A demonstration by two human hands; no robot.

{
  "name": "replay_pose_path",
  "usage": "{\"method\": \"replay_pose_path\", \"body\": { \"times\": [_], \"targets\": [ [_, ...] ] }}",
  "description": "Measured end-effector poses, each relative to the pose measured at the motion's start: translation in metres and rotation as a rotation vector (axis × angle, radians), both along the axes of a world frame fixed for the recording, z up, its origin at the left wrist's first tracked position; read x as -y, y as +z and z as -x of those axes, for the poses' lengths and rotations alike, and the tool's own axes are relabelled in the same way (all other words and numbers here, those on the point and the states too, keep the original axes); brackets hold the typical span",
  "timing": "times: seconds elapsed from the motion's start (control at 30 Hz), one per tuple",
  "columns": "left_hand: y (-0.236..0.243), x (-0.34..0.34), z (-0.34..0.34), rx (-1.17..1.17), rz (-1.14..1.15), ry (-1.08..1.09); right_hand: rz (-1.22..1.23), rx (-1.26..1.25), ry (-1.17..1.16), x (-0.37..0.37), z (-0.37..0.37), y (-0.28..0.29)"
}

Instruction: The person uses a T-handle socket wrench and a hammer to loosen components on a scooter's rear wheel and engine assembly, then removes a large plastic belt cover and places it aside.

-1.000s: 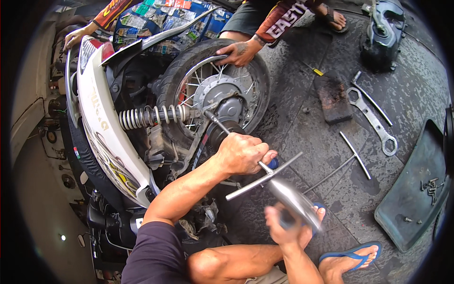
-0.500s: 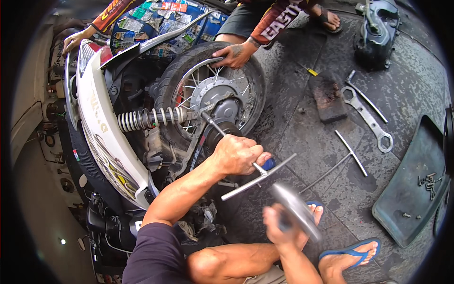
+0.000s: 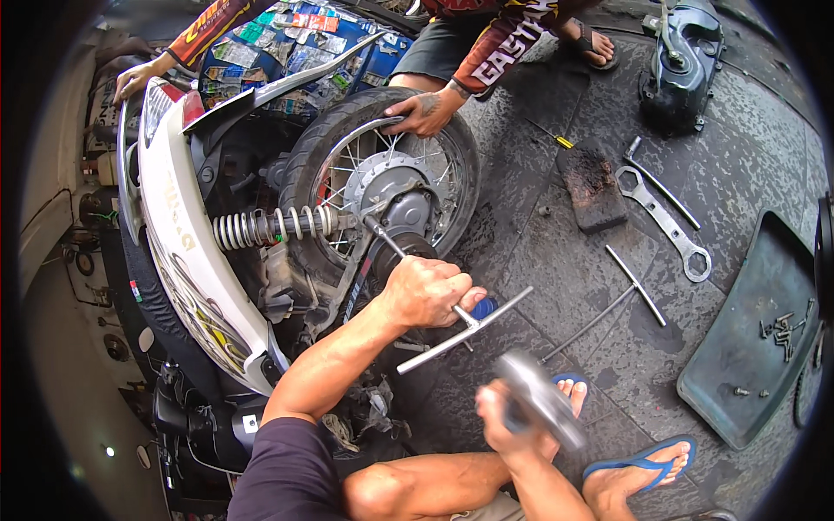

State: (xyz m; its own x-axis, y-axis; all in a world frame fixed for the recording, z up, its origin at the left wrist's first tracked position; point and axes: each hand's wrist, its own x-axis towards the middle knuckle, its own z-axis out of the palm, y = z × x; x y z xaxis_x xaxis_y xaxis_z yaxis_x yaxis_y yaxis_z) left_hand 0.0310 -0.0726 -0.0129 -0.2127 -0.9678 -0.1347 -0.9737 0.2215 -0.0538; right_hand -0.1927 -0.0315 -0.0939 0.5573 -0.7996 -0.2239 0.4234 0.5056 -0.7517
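Note:
My left hand (image 3: pixel 427 293) is shut on the shaft of a T-handle socket wrench (image 3: pixel 499 311), whose far end reaches the hub area below the scooter's shock absorber (image 3: pixel 274 229). My right hand (image 3: pixel 497 412) grips a heavy metal tool (image 3: pixel 547 398), blurred by motion and too smeared to identify, just below and right of the wrench's crossbar. The rear wheel (image 3: pixel 310 160) leans beside the white scooter body (image 3: pixel 191 256). A co-worker's hand (image 3: pixel 417 113) holds the wheel's top, and their other hand (image 3: pixel 135 74) rests at the tail.
On the floor lie a blackened block (image 3: pixel 591 187), a double ring spanner (image 3: pixel 660 221), another T-handle wrench (image 3: pixel 638 286), an L-shaped wrench (image 3: pixel 673 191), a yellow-handled screwdriver (image 3: pixel 563 141) and a tray (image 3: pixel 730 347) with bolts. A dark engine cover (image 3: pixel 678 82) stands at top right.
The view has shifted slightly. My right hand and its blurred tool have moved a little down and left in the picture. My left hand stays on the wrench shaft.

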Motion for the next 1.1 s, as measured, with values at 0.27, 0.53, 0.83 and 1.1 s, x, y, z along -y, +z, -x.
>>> {"method": "replay_pose_path", "body": {
  "times": [0.27,0.53,0.83,1.1],
  "targets": [
    [-0.001,-0.003,-0.003,0.003,0.032,-0.002,0.103,0.153,-0.232,0.008,0.028,-0.005],
    [-0.001,-0.002,-0.003,0.037,0.049,-0.014,-0.059,-0.310,0.141,0.012,0.004,-0.004],
    [-0.002,-0.007,-0.006,-0.005,0.081,-0.023,0.110,-0.236,0.227,-0.013,-0.005,-0.003],
    [0.000,-0.011,-0.007,0.009,0.052,-0.004,-0.097,0.137,-0.158,0.008,0.035,-0.015]
  ]
}}
